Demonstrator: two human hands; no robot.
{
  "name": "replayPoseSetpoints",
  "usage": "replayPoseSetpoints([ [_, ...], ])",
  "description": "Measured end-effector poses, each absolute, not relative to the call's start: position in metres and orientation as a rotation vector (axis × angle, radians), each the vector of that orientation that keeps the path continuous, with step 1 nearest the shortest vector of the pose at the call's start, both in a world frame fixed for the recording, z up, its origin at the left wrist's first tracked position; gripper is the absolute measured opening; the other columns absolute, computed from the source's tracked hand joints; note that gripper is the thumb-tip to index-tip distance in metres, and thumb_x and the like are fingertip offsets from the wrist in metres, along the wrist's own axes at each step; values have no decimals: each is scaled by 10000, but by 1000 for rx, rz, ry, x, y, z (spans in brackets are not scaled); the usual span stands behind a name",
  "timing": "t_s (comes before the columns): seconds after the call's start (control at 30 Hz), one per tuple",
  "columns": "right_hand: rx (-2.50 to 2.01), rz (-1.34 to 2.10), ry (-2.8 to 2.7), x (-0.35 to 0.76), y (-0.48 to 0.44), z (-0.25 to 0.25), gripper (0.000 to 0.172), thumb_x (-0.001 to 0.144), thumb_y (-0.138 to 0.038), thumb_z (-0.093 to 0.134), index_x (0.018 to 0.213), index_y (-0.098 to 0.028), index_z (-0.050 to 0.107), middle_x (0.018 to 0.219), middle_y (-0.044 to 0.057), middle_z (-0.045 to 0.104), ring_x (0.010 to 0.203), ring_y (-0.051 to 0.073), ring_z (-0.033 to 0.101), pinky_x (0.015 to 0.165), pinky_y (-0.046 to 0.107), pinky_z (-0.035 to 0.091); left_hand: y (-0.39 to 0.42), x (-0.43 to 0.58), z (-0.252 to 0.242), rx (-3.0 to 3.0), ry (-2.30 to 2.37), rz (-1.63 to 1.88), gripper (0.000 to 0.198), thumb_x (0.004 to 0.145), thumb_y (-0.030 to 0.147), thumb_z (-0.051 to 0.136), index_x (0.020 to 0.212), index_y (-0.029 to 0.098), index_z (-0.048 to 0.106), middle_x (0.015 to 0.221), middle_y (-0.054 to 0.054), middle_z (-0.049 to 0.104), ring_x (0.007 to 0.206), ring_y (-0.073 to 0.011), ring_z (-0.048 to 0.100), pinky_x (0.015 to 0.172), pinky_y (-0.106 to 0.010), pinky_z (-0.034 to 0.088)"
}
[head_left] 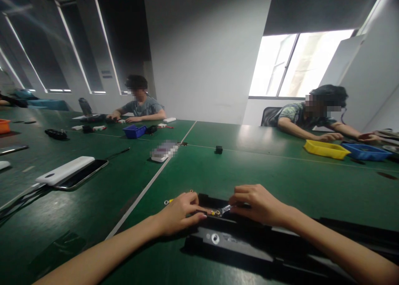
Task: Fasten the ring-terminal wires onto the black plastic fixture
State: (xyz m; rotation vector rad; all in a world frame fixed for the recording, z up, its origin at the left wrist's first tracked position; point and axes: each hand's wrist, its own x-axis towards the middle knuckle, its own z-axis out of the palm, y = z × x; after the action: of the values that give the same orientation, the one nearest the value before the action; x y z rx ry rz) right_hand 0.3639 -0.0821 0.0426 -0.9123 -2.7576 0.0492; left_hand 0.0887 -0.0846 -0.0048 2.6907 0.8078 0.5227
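My left hand [179, 212] is closed, its fingertips pressed at a small ring terminal [215, 213] with a yellow sleeve. Another ring terminal [168, 201] with a yellow sleeve pokes out to the left, behind that hand. In my right hand [260, 204] is a small silver wrench [225, 209], pinched between the fingers, its head against the terminal in my left fingers. Both hands rest over a long black channel-shaped housing [237, 243] lying on the table; a round silver fitting [215, 238] shows on its near side. The far part of the housing is partly covered by my hands.
On the green table [264, 172] lie a small black block [219, 149], a white device [163, 151], a phone [82, 174] and a white power bank [67, 170]. Across it, two people work near a blue bin [134, 131] and a yellow tray [326, 149].
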Motion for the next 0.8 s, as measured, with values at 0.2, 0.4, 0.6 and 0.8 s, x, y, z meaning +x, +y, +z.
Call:
replayPoseSetpoints([
  [0.2,-913,36,-2756,364,-82,42,221,883,-344,498,885,-196,662,739,25,602,651,127,555,568,234,370,-84,89,-6,2682,822,535,365,958,422,352,1170,255,598,893,-47,487,826,-178,457,728,-273,381],
  [0.4,-911,8,-2777,363,-84,44,225,891,-335,483,889,-196,661,737,27,599,640,124,552,560,234,363,-85,89,-4,2678,824,532,381,958,430,341,1155,244,609,887,-50,489,821,-180,455,721,-271,385],
  [0.6,-911,4,-2788,364,-84,43,215,888,-334,491,898,-198,658,743,23,597,635,123,547,550,237,355,-86,90,-3,2671,827,521,393,959,437,328,1157,245,608,896,-53,486,829,-182,452,738,-280,385],
  [0.8,-877,-23,-2774,364,-83,42,224,893,-336,481,891,-199,659,735,23,598,627,119,542,546,236,346,-85,89,-4,2672,828,521,379,960,433,334,1160,261,606,889,-46,484,816,-174,456,739,-277,386],
])
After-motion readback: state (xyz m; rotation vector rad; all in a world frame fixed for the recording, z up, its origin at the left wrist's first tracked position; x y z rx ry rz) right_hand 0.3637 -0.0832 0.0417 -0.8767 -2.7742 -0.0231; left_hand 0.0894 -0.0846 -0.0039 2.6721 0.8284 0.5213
